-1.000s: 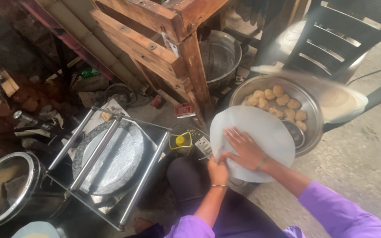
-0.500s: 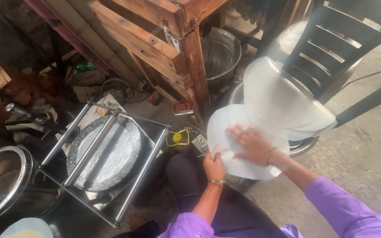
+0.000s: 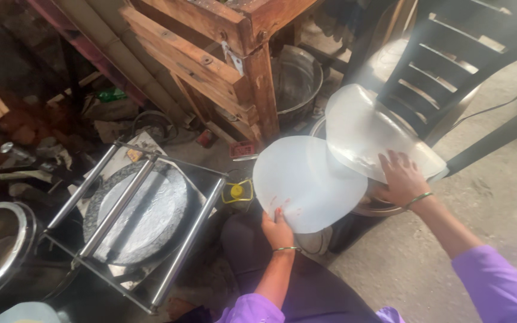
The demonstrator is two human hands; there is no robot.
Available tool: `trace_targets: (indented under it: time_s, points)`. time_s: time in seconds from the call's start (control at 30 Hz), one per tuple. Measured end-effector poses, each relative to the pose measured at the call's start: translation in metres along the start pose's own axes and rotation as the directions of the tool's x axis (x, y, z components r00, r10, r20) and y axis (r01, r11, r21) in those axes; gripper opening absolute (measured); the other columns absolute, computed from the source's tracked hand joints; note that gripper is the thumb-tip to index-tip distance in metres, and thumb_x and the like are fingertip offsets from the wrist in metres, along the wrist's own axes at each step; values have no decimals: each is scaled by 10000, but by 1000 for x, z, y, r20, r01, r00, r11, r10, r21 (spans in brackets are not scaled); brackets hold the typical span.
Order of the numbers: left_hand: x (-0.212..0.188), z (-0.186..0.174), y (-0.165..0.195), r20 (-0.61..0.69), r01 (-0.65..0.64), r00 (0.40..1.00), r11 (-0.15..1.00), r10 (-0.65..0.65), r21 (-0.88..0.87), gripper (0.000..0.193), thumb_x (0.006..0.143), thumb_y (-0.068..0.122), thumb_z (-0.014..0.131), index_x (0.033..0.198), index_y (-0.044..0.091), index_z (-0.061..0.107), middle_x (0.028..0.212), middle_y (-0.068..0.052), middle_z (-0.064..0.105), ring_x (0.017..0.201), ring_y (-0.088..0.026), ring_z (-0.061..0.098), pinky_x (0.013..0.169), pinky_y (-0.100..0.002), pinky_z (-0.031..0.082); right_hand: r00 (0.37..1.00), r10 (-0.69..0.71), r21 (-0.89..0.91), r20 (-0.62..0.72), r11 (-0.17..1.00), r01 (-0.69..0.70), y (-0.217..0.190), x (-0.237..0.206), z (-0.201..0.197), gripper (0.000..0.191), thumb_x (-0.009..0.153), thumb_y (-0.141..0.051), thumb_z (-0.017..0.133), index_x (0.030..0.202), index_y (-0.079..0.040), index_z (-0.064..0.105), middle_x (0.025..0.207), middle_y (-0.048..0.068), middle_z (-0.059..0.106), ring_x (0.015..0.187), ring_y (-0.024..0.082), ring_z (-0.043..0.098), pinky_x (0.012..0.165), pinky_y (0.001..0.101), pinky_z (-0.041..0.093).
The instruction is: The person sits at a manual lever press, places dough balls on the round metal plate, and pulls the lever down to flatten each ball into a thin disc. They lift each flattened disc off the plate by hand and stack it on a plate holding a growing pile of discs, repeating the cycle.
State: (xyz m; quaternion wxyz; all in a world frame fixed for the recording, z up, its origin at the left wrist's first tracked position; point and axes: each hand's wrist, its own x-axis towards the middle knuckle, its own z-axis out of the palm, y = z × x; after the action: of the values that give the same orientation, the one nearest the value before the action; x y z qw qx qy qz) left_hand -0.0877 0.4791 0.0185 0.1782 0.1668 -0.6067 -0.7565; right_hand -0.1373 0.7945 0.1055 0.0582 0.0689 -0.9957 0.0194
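Left hand (image 3: 278,229) pinching the lower rim of a round white disc (image 3: 306,182) (thumb on its face, fingers hidden behind), right hand (image 3: 401,179) spread flat against a clear plastic sheet (image 3: 366,134) over a steel basin (image 3: 384,206), round griddle (image 3: 142,209) at left under a steel frame (image 3: 115,209).

Translucent plastic sheets (image 3: 306,182), steel frame (image 3: 151,197), rough wood (image 3: 222,36)

The round sheet (image 3: 306,182) is pale white with small red marks near its lower edge. The plastic cover (image 3: 369,134) is clear and milky. Both sleeves (image 3: 498,281) are purple, and each wrist has a gold bangle (image 3: 419,199). The chair (image 3: 462,66) is black, the wooden frame (image 3: 222,54) is orange-brown.
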Motion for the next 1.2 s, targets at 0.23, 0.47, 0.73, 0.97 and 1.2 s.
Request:
trace_targets:
  time_s: [0.23,0.47,0.73,0.97,1.2]
  points:
    - [2,-4,-1,105,120,989,970,-100,-211,344,983,-38,464,1308,-36,576,1138,-162,753,1014,-199,735,872,-342,604,993,56,-134,-103,989,-69,1,11,-7,520,837,-238,695,1333,-124,586,1275,40,661,1119,269,655,931,417,571]
    - [2,-4,1,53,120,992,984,-114,-131,349,988,-44,507,1325,-47,600,1197,-139,716,1034,-184,692,902,-316,560,986,100,-221,-130,967,-127,28,35,-31,314,852,-236,656,1147,-128,639,1022,65,730,968,294,724,752,444,602]
    - [4,-8,-6,37,98,995,993,-96,-58,355,984,-46,524,1326,-45,620,1211,-123,713,1055,-184,678,916,-310,544,886,91,-373,-454,884,-281,164,65,-32,201,1033,-189,573,892,-148,710,854,49,718,803,257,726,726,422,577]
    - [3,-6,-5,63,166,986,971,-157,-174,358,980,-36,500,1325,-38,593,1194,-127,706,1013,-186,691,879,-334,576,852,263,-9,-453,954,-299,226,55,-53,374,994,-223,625,1277,11,692,1032,243,723,908,410,700,792,492,545]
    - [1,-6,-3,37,131,991,988,-129,-85,334,990,-30,528,1315,-46,601,1209,-129,709,1044,-176,680,913,-314,549,814,547,320,-198,820,-473,230,49,-81,259,1023,-173,594,1200,-35,724,1077,242,726,989,418,700,869,508,544]
